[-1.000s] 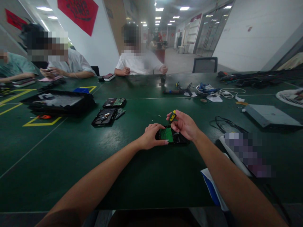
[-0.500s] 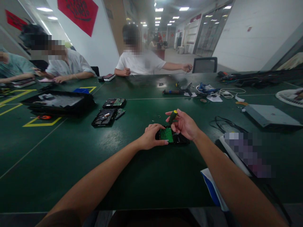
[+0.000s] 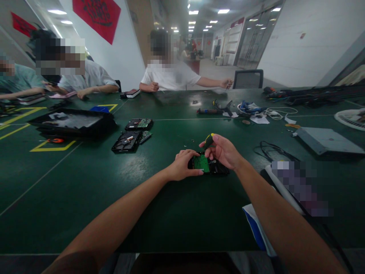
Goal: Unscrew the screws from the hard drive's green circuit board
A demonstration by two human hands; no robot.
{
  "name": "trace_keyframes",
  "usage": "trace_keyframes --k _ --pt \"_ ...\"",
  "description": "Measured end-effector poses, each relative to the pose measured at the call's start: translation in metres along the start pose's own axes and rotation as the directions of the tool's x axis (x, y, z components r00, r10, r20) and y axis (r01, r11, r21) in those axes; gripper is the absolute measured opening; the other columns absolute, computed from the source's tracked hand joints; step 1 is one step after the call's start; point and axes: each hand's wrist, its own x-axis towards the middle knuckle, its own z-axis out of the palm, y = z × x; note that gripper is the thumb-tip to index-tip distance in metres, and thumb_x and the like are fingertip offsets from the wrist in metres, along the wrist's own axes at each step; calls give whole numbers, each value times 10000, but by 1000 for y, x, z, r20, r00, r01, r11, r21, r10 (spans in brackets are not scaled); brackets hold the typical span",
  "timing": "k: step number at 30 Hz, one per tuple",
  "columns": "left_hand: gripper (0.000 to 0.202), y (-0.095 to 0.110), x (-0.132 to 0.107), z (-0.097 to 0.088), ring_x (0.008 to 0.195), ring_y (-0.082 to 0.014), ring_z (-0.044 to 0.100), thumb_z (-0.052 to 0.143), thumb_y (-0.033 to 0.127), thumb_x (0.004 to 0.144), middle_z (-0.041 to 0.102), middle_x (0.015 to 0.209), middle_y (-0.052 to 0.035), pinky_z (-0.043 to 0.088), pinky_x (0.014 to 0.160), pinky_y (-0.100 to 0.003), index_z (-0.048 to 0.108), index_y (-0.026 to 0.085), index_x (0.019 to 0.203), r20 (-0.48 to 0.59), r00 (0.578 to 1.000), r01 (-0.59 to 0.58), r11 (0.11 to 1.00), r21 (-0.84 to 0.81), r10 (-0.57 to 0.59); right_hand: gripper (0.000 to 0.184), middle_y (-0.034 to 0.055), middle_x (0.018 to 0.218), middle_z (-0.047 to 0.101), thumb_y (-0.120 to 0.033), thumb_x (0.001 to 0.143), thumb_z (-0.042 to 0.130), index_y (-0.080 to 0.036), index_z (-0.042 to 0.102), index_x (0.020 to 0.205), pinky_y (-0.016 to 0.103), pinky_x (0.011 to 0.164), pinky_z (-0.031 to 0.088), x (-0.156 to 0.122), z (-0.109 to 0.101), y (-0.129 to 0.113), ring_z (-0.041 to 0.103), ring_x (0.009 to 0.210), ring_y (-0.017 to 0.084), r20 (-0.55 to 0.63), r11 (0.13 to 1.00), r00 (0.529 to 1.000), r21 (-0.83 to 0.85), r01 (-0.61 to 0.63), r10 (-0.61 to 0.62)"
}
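Observation:
A black hard drive (image 3: 218, 167) with a green circuit board (image 3: 201, 163) facing up lies on the green table in front of me. My left hand (image 3: 185, 164) grips its left end, thumb along the near edge and fingers over the far edge. Above the board, my right hand (image 3: 224, 151) holds a green screwdriver with a yellow end (image 3: 209, 141) between thumb and fingers. The screwdriver leans, its handle end up and to the right. Its tip is hidden by the fingers or too small to make out. A few tiny screws (image 3: 192, 140) lie just beyond the drive.
More hard drives (image 3: 127, 141) lie to the left, beside a black tray (image 3: 71, 123). On the right are a grey metal box (image 3: 327, 140), black cables (image 3: 268, 148) and a blue-white cloth (image 3: 256, 226). Tools and wires (image 3: 251, 108) lie farther back. Co-workers sit across the table.
The screwdriver has tilted further over to the right, and my right hand has shifted slightly with it. My left hand and the hard drive keep their places on the table.

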Motion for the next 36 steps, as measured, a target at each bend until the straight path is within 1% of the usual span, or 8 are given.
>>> trace_keyframes --k 5,8,14,17,20,27,32,36 --pt "751 1 0 0 1322 -376 467 759 686 770 554 1416 -112 388 1096 -568 563 276 1367 6 1000 6 1000 2 -6 481 89 1011 721 -633 950 543 -192 682 1083 237 467 465 -1 2 -1 643 623 124 61 999 998 -11 -32 32" --pt "741 2 0 0 1326 -376 464 760 679 772 551 1420 -113 389 1097 -568 567 272 1360 0 1000 5 1000 1 -5 423 74 1025 703 -571 948 590 -198 697 1116 216 423 390 -3 2 -1 595 589 97 84 999 996 -37 -15 19" --pt "741 3 -1 -2 1322 -375 465 756 676 778 549 1417 -112 389 1096 -566 557 277 1370 6 1000 -6 1000 -9 6 339 78 1041 708 -508 941 629 -184 687 1022 195 388 265 -5 0 0 515 547 65 103 997 995 -74 19 -12" --pt "747 1 0 -2 1322 -375 462 753 679 779 546 1416 -112 389 1092 -568 552 280 1376 14 1000 -5 1000 -10 6 296 79 1105 723 -495 944 638 -208 636 1013 194 388 267 -5 -1 0 524 537 60 93 997 996 -75 21 -14" --pt "745 1 0 -2 1326 -379 458 759 673 776 544 1422 -112 388 1090 -573 549 289 1380 15 1000 -2 1000 -15 2 298 63 1063 731 -511 938 647 -225 601 1007 194 385 273 -5 -1 0 534 526 61 97 997 995 -73 9 -2" --pt "742 3 -1 -3 1321 -377 464 754 677 777 553 1409 -108 392 1089 -571 554 282 1372 10 1000 3 1000 -24 -3 374 36 1014 677 -532 943 628 -232 653 1166 196 377 316 -4 0 -1 548 527 55 85 999 996 -49 9 -5" --pt "744 4 -1 -2 1319 -380 466 766 667 767 558 1404 -105 395 1086 -573 553 292 1374 1 1000 6 1000 -25 -6 531 60 964 681 -667 947 512 -196 702 1102 203 371 368 -2 1 -3 591 537 79 57 999 997 -7 -43 43" --pt "734 3 0 -3 1331 -384 458 767 661 770 550 1416 -107 386 1092 -579 562 297 1374 11 1000 3 1000 -25 -3 492 66 963 701 -639 936 561 -185 706 1056 191 339 319 -2 0 -2 574 501 68 50 999 998 -23 -48 49"
